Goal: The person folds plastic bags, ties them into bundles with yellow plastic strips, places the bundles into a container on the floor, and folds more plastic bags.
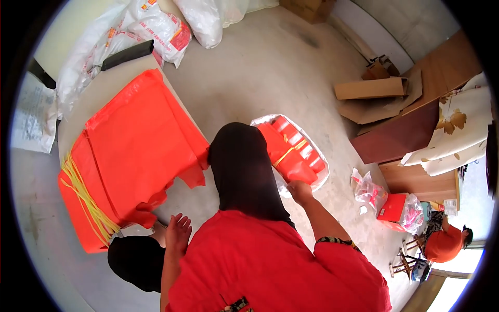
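My right hand [300,192] is closed on the near end of a red bundle [292,165] tied with yellow string. The bundle lies at the top of a white sack [325,179], with more red bundles [306,148] beside it; some of my fingertips are hidden. My left hand [179,232] is open and holds nothing, its fingers stretched out near my left knee. Ahead of it, a stack of red sheets [140,140] covers much of a pale table [86,112]. Loose yellow strings [86,200] lie across the near left part of the sheets.
A black bar [127,55] lies at the table's far end, near printed white plastic sacks [150,34]. Flattened cardboard [374,96] leans by a brown cabinet [397,135] at the right. Beyond a red box [393,208], a person in orange [444,244] sits.
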